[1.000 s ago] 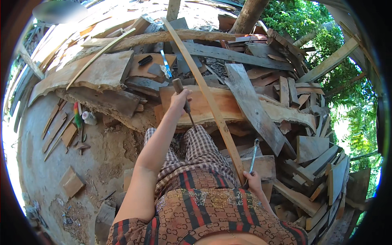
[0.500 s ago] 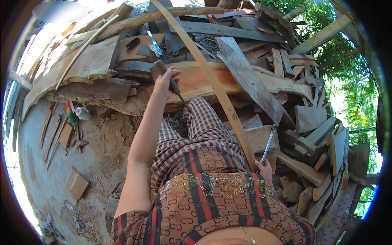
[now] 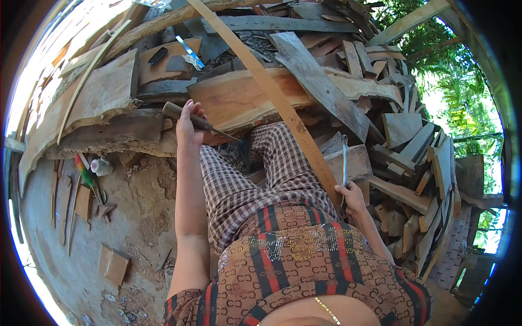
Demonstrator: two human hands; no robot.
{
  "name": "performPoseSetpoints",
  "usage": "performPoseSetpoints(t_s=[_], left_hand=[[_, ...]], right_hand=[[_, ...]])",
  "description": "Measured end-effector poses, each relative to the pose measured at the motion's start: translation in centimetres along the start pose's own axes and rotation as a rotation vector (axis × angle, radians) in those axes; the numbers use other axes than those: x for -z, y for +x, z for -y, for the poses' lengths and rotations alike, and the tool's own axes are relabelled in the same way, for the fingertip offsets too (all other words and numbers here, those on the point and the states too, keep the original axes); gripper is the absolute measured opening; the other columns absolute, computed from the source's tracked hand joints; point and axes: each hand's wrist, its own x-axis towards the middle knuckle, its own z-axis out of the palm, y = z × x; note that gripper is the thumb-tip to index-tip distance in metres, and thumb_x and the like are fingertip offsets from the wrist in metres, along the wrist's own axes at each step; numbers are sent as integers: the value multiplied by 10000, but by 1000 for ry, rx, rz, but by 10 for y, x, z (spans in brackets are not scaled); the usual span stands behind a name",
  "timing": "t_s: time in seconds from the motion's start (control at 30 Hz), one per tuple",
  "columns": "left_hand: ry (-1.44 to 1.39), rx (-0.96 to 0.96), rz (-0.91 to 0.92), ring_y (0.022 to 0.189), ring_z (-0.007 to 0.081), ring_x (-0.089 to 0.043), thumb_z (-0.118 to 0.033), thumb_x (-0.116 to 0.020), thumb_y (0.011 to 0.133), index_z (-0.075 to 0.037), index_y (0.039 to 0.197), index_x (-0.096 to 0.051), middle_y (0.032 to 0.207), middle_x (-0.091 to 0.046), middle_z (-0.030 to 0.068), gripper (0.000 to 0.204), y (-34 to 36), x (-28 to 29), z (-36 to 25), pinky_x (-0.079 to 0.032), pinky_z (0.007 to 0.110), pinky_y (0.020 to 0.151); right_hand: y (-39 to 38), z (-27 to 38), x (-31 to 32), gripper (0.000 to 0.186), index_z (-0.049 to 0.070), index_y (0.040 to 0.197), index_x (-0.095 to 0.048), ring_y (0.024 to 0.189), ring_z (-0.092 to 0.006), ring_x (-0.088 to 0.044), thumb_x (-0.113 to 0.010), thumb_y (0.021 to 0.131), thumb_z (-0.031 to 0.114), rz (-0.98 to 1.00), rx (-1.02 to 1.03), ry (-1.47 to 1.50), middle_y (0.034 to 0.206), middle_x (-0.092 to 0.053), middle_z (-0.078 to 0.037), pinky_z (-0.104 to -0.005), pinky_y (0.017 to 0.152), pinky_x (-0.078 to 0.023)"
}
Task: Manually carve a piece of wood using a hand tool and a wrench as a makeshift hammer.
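My left hand [image 3: 190, 124] is raised above my left thigh, fingers closed round a wooden-handled tool [image 3: 173, 110] with a thin dark metal shaft. That shaft slants down to the right toward my knees; whether it is a chisel or an awl is too small to tell. Beside my right hip, my right hand [image 3: 353, 198] grips a shiny metal wrench [image 3: 345, 157], its head pointing up and away. A long narrow wooden strip [image 3: 260, 73] slopes from the far left to my lap, its near end next to my right hand.
Beyond my knees lies a thick reddish slab [image 3: 239, 98] with a grey plank [image 3: 326, 87] across it. Loose offcuts [image 3: 402, 193] heap up at the right. On the concrete floor [image 3: 49, 244] at left are a wood block [image 3: 113, 264], thin sticks and a coloured toy-like object [image 3: 86, 175].
My left hand has shifted left and slightly down, and its tool lies flatter. My right hand has risen and the wrench stands more upright. The whole view has shifted somewhat.
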Motion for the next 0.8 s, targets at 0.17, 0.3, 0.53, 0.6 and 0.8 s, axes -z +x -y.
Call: performPoseSetpoints(t_s=[0.17,0.3,0.53,0.6,0.8], left_hand=[[40,127,4,695,134,-553,-180,-615,850,-83,1087,-557,883,-623,55,262,-8,-2,4,-473,303,651],[235,309,194,637,142,-535,-167,-608,844,-37,1062,-539,915,-610,116,263,-12,-44,29,-485,305,611],[613,384,228,609,178,-516,-181,-630,820,-1,943,-525,898,-586,142,242,29,-94,85,-505,338,541],[637,363,266,618,169,-514,-189,-642,812,-12,920,-551,865,-575,107,226,30,-106,93,-498,321,523],[951,238,226,558,162,-528,-186,-659,796,-14,907,-567,753,-570,74,224,7,-136,113,-452,304,475]], right_hand=[[-11,-8,-3,154,41,858,-573,699,-65,-507,-686,798,128,131,43,67,766,-555,5,-211,639,-420],[-17,4,-1,131,49,866,-558,703,-50,-495,-646,843,143,229,146,-11,767,-540,19,-216,641,-427],[-12,-1,9,142,29,941,-544,735,-54,-528,-621,859,116,282,201,160,815,-568,7,-209,665,-446],[-11,-5,13,143,27,940,-544,733,-53,-527,-623,858,113,273,236,153,816,-569,7,-212,670,-446],[-12,-27,37,180,4,930,-547,713,-46,-498,-653,836,116,259,157,252,791,-555,7,-196,646,-418]])
